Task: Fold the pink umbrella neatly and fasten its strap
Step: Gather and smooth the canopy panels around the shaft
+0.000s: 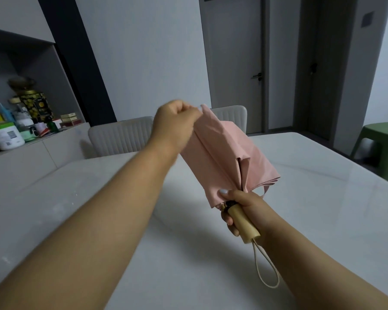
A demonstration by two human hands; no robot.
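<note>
Pale walls and two grey doors (234, 63) fill the upper half of the frame; below them a white marble-look table (311, 198) spreads across the lower half.

We note two padded light chairs (121, 137) pushed in at the table's far edge, centre frame. One stands partly behind the raised arm and the umbrella. A green plastic stool (383, 142) sits at the right edge, off the table.

At left, a counter (31, 153) carries a crowd of items: a white tub (6, 136) with a green lid, a dark tin with yellow pattern (35, 106), small boxes and bottles. What the tub and tin contain we cannot tell.

Centre frame, the pink umbrella (224, 153) is collapsed and held in the air above the table, canopy loose and pleated, tip pointing up and away. We see the left hand (175, 121) pinching the fabric at the upper end, fingers curled tight. The right hand (244, 206) grips the pale wooden handle (244, 222), thumb pressed on the canopy's lower edge. A cream cord loop (267, 267) hangs from the handle's end. A pink strap (266, 190) dangles unfastened at the canopy's hem, just above the right hand.
</note>
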